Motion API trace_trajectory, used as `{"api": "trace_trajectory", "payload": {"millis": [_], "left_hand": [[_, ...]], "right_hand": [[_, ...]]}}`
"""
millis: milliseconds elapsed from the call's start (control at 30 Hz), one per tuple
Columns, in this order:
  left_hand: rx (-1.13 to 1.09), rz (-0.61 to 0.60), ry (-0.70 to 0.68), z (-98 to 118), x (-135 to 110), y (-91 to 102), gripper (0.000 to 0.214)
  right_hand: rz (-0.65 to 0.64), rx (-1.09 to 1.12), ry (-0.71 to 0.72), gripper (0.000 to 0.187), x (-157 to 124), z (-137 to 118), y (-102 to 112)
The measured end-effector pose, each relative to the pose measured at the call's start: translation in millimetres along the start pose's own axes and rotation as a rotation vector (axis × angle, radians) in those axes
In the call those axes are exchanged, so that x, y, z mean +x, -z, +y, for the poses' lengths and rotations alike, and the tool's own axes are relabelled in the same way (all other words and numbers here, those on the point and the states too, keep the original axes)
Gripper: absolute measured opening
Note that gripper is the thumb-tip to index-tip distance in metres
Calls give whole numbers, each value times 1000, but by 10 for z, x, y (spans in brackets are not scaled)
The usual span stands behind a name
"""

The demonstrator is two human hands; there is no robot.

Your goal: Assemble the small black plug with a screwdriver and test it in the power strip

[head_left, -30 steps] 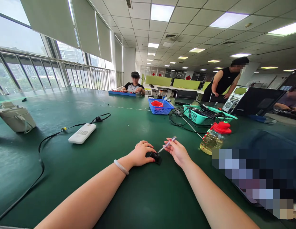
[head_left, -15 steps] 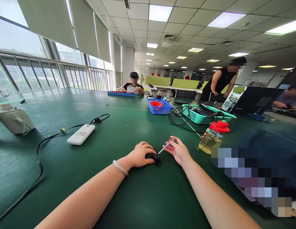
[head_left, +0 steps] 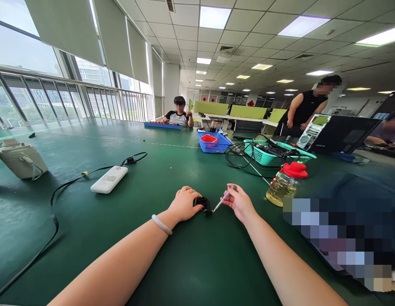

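My left hand (head_left: 184,205), with a pale bangle at its wrist, is closed on a small black part (head_left: 202,201) on the green tabletop. Its fingers curl over the far side and the thumb presses the near side. Exactly what the part is cannot be made out. My right hand (head_left: 238,201) pinches a slim screwdriver (head_left: 223,199) with a clear handle and a silvery shaft. The tool slants down to the left, its tip at a small dark piece (head_left: 208,212) by the black part's near right end. Whether tip and piece touch is too small to tell.
To the right stands a red-lidded bottle (head_left: 282,187). Further back are a blue basket (head_left: 213,146) and a teal basket (head_left: 264,157) with cables. On the left lie a white power bank (head_left: 109,180), a black cable (head_left: 54,204) and a beige case (head_left: 22,159). Other people are beyond.
The screwdriver's tip has moved down from the black part's top to its near right end. My left hand has shifted slightly, uncovering more of the part. A co-worker at the right has straightened up.
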State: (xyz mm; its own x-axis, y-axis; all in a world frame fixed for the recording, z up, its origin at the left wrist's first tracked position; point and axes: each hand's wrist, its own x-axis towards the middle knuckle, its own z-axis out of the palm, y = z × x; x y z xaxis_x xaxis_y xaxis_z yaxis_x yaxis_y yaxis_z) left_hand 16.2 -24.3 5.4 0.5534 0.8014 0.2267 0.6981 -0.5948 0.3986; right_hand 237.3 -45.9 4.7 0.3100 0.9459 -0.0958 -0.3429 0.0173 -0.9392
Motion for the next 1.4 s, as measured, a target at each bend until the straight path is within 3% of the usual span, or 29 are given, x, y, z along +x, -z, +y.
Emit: {"api": "trace_trajectory", "payload": {"millis": [167, 300, 500, 667, 867, 1100, 1167, 1300, 1400], "left_hand": [[0, -2, 71, -19, 11, 7, 44], [-19, -12, 47, -3, 10, 8, 51], [-12, -11, 22, 17, 9, 14, 45], [-14, -16, 10, 9, 18, 18, 42], [-5, -19, 12, -6, 28, 17, 43], [-13, -5, 15, 6, 18, 34, 36], [-2, -3, 15, 1, 23, 28, 38], [-7, -20, 27, -19, 43, 13, 44], [-24, -31, 38, -20, 52, 14, 44]], "right_hand": [[-16, -127, 368, 41, -136, -55, -104], [-133, -262, 575, 34, -347, -70, -227], [-274, -465, 663, 21, -493, -37, -306], [-238, -479, 622, 20, -468, -43, -302], [-247, -563, 675, 15, -451, -69, -288], [-530, -846, 857, 21, -577, -155, -340], [-468, -813, 867, 18, -571, -145, -331], [-102, -551, 730, 13, -422, -86, -241], [-42, -402, 607, 19, -263, -21, -166]]}}
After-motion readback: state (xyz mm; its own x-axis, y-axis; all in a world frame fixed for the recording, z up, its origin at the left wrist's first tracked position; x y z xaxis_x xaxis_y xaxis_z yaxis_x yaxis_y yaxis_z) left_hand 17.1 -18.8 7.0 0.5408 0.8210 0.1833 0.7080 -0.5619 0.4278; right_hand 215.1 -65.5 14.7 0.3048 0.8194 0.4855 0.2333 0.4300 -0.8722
